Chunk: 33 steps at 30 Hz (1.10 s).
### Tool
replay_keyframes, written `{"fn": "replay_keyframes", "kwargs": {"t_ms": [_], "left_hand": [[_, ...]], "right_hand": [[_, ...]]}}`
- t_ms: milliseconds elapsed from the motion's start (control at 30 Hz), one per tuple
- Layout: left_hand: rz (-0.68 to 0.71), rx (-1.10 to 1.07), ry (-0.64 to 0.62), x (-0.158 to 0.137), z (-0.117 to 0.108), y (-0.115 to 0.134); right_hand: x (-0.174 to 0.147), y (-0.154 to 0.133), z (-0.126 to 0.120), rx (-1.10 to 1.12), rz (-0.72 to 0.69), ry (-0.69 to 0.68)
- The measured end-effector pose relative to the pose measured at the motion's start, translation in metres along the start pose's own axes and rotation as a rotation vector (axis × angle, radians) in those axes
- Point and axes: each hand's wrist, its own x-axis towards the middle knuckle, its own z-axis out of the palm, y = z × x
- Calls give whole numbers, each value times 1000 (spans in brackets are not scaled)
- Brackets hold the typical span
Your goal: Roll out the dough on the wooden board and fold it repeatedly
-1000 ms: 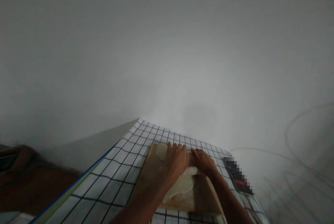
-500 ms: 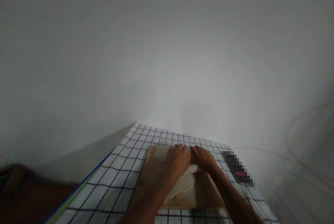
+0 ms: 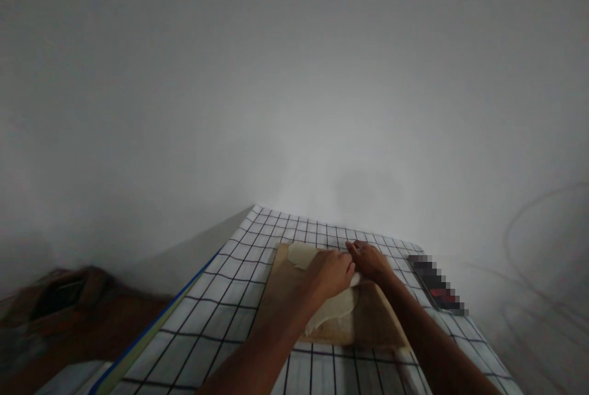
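A thin, uneven sheet of pale dough [image 3: 335, 311] lies on a wooden board [image 3: 271, 303], its far left part reaching toward the board's back edge. My left hand [image 3: 330, 271] is closed over the middle of the dough, knuckles up and fingers curled under. Close beside it, my right hand [image 3: 369, 262] is closed near the board's far right side. A small pale, rounded piece shows between the two hands; I cannot tell whether it is dough or a tool. What the fingers grip is hidden.
The board rests on a table with a white and black checked cloth [image 3: 221, 297]. A dark flat object [image 3: 435, 284], partly pixelated, lies at the right edge. A pale wall [image 3: 294, 88] stands behind. Blurred brown furniture [image 3: 92, 315] is at the lower left.
My left hand has turned sideways and curled tighter, coming lower relative to the right hand. The whole view has shifted, so the table appears higher and further right.
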Motion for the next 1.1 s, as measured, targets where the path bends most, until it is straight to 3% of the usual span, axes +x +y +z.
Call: {"fn": "replay_keyframes", "kwargs": {"t_ms": [133,233,333,533,700,900,1100], "left_hand": [[50,63,39,0,0,3],[96,103,70,-2,1,8],[51,147,112,-7,3,13],[-117,198,201,-27,9,19],[-137,172,197,-35,10,10],[-56,270,162,-17,7,-10],[-54,312,63,9,2,-22]], "right_hand": [[-7,-6,-4,108,110,113],[-16,-8,-7,205,96,157],[-25,-8,-9,214,95,169],[-37,-4,-7,160,-112,99],[-55,-6,-4,164,-110,120],[-74,-18,-9,197,-78,227],[-62,-20,-11,174,-41,188]]}}
